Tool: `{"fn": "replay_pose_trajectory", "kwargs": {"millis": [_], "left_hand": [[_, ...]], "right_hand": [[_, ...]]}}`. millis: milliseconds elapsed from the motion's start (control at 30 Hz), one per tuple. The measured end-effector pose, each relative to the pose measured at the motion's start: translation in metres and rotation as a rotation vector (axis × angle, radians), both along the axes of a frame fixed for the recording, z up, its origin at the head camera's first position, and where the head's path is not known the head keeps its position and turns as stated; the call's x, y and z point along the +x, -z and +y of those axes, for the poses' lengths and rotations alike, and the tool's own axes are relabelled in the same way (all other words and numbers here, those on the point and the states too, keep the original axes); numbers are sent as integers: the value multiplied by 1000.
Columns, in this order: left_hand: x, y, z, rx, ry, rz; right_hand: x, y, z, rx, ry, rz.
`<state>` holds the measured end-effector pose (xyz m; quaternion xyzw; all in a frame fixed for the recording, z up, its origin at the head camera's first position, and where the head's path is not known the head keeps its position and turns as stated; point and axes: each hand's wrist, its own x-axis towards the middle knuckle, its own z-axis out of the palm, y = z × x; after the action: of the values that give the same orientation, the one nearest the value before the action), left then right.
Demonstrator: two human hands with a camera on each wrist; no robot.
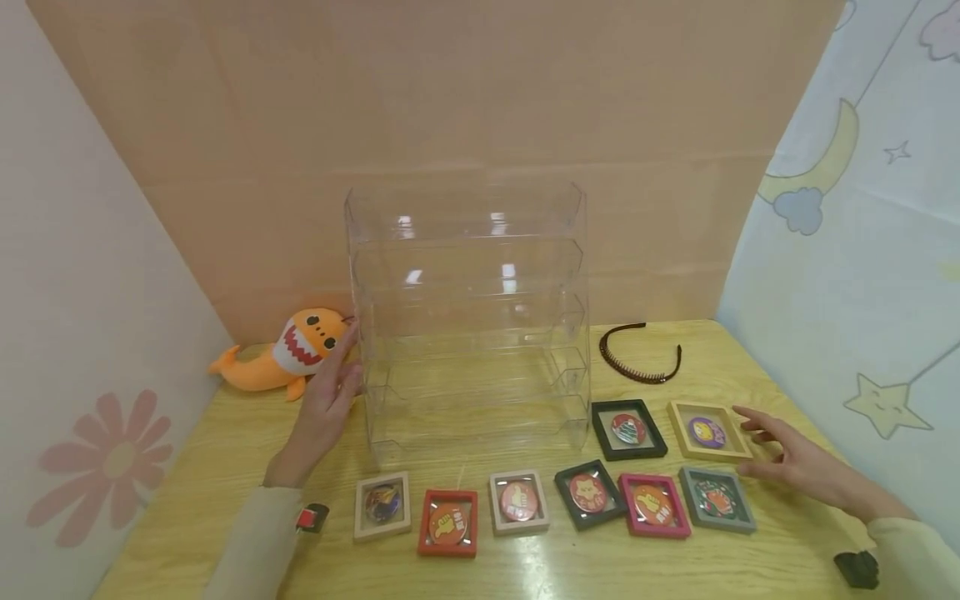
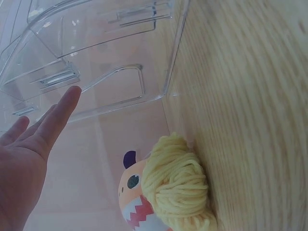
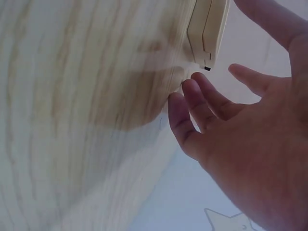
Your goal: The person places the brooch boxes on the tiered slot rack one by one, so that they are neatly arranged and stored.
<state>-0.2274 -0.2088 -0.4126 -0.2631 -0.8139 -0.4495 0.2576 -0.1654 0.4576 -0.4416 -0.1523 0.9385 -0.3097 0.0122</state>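
Observation:
A clear plastic tiered rack (image 1: 468, 237) stands upright in the middle of the table. My left hand (image 1: 322, 412) is at the rack's left side, fingers extended along it; in the left wrist view the fingertips overlap the clear side panel (image 2: 108, 103). On the right, my right hand (image 1: 795, 458) is beside a pale yellow square frame (image 1: 716, 455) that has a purple and yellow round badge inside. Its thumb and fingers are spread and loosely bent, with nothing between them. In the right wrist view the fingertips are close to the edge of that frame (image 3: 204, 33).
Several framed badges, including a red frame (image 1: 447, 551), a black frame (image 1: 630, 455) and a grey frame (image 1: 720, 524), lie before and right of the rack. A brown toothed headband (image 1: 637, 375) lies behind them. At left are an orange plush shark (image 1: 262, 371) and yellow yarn (image 2: 175, 180).

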Motion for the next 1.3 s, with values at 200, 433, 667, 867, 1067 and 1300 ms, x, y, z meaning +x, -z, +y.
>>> {"fn": "replay_pose_trajectory", "kwargs": {"millis": [200, 433, 667, 867, 1067, 1300], "left_hand": [[-1, 1, -1, -10, 2, 5], [-1, 1, 1, 10, 11, 2], [1, -3, 5, 20, -4, 4], [1, -2, 4, 15, 2, -29], [1, -2, 3, 26, 19, -22], [12, -17, 10, 18, 6, -45]], "right_hand": [[-9, 3, 3, 33, -26, -17], [-17, 5, 6, 37, -41, -37], [-23, 8, 10, 43, -61, 6], [-28, 7, 13, 17, -61, -58], [-32, 9, 16, -10, -78, -62], [-33, 6, 16, -5, -42, -114]]}}
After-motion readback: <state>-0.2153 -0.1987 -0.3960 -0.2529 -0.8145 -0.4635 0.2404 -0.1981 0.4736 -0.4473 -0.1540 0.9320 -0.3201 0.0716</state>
